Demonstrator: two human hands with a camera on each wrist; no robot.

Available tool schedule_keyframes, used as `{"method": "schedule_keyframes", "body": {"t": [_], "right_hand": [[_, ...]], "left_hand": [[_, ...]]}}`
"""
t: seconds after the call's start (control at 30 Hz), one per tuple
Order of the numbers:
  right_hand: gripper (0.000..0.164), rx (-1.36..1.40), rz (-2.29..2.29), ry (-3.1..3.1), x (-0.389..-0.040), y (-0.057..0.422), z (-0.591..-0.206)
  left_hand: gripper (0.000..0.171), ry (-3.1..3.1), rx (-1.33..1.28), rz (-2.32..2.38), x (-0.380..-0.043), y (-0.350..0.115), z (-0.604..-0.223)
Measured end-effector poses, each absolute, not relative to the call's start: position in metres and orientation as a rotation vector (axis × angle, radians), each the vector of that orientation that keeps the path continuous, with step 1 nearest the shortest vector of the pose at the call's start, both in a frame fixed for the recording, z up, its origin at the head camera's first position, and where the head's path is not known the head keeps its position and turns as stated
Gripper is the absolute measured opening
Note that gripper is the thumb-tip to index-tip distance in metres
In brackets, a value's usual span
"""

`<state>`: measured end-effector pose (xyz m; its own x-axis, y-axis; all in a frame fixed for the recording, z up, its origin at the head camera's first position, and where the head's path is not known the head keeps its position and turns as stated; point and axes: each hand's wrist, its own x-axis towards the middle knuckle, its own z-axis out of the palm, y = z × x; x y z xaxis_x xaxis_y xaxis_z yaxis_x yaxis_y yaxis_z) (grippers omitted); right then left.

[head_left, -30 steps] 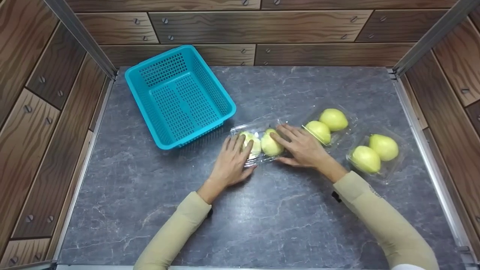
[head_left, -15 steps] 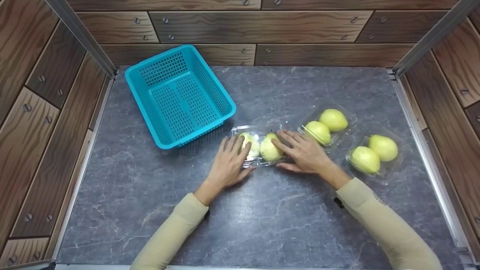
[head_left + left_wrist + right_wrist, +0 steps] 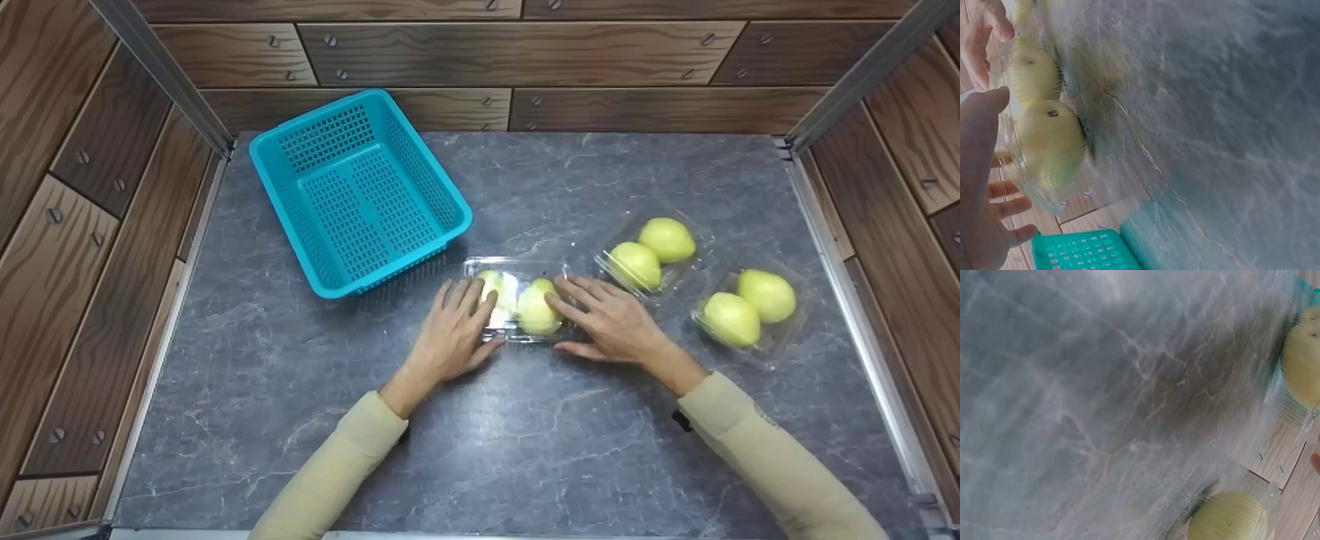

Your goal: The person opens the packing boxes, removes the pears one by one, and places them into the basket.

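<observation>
In the head view a clear plastic clamshell box (image 3: 517, 264) lies at mid-table with two yellow-green pears (image 3: 538, 307) inside. My left hand (image 3: 451, 328) rests on its left end, fingers spread over the lid and thumb along the near side. At the right end, my right hand (image 3: 611, 316) touches the box with its fingers extended. The left wrist view shows the pears through the plastic beside my left thumb (image 3: 996, 100). Only a fingertip of my right hand (image 3: 1316, 463) appears at the right wrist view's edge.
Two more clear boxes, each holding two pears, lie to the right: one farther back (image 3: 694, 259), one nearer the right side (image 3: 780, 341). A turquoise perforated basket (image 3: 442, 172) stands at the back left. Wood-patterned panels (image 3: 525, 56) border the grey marbled table (image 3: 525, 450).
The middle box has slid slightly toward me and turned straighter, and both hands have moved nearer with it. The basket and the other boxes look unmoved.
</observation>
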<state>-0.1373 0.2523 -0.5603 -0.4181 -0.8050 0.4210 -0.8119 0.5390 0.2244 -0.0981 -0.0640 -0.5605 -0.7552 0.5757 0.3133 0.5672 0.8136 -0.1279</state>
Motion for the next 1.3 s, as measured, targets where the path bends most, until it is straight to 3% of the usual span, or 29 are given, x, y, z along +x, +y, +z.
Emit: {"method": "schedule_keyframes", "body": {"t": [0.7, 1.3], "right_hand": [[0.071, 1.262, 0.102, -2.264, -0.112, 0.246, -0.564], [0.071, 1.147, 0.139, -2.3, -0.096, 0.233, -0.569]], "left_hand": [[0.08, -2.644, -0.997, 0.097, -0.108, -0.072, -0.556], [0.088, -2.753, -1.109, 0.117, -0.124, -0.076, -0.548]]}}
